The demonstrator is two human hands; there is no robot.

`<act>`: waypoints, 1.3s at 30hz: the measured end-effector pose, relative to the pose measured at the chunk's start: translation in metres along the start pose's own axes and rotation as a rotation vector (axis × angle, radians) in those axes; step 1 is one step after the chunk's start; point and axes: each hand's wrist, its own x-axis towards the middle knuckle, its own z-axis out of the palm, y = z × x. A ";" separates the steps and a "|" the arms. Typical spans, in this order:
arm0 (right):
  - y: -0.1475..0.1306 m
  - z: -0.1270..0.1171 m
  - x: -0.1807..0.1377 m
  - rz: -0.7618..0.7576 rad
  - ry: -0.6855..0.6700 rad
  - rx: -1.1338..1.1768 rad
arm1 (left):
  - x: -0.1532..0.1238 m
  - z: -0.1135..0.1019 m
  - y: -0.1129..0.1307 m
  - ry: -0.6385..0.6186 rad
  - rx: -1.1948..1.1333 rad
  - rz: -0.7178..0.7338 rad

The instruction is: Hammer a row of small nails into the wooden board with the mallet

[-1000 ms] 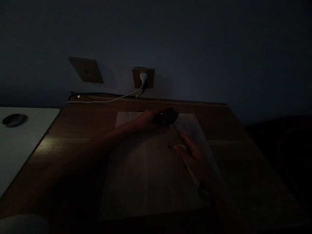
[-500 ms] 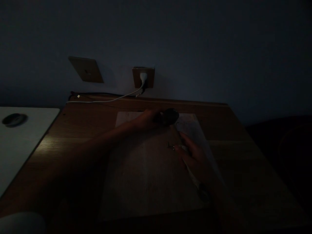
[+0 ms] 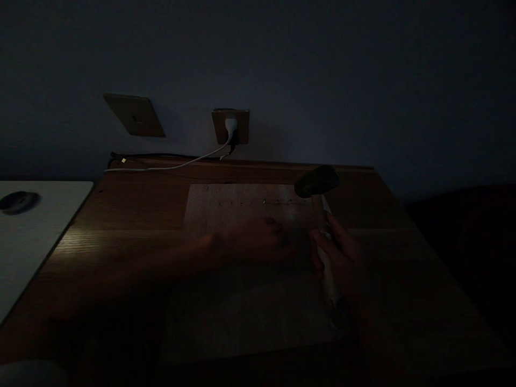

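The scene is very dark. A pale wooden board [image 3: 242, 312] lies flat on the brown table [image 3: 133, 204]. A row of small nails [image 3: 274, 202] stands along the board's far edge. My right hand [image 3: 342, 258] is wrapped round the light handle of a hammer, whose dark head [image 3: 316, 181] is lifted above the board's far right corner. My left hand [image 3: 252, 240] rests on the middle of the board, just left of the right hand. Its fingers are curled down, and what they hold, if anything, is lost in the dark.
On the wall behind are a socket with a white plug [image 3: 230, 126] and a blank plate [image 3: 134, 114]. A white cable [image 3: 161, 167] runs along the table's back edge. A white surface [image 3: 32, 226] at the left carries a dark round object [image 3: 18, 201].
The hammer head has risen from the board's far edge and swung right. My left hand has drawn back from beside the head to the board's middle. The row of nails now shows.
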 end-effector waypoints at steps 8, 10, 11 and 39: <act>0.003 0.003 -0.001 0.005 -0.039 -0.015 | -0.011 -0.009 -0.034 0.042 -0.154 -0.104; 0.002 0.003 0.000 0.004 -0.048 -0.022 | -0.022 -0.005 -0.051 0.070 -0.313 -0.305; 0.001 0.003 0.000 0.010 -0.053 -0.025 | -0.028 -0.001 -0.058 0.088 -0.402 -0.407; -0.001 0.015 -0.006 0.006 -0.162 -0.078 | -0.051 0.029 -0.069 0.193 -0.620 -0.775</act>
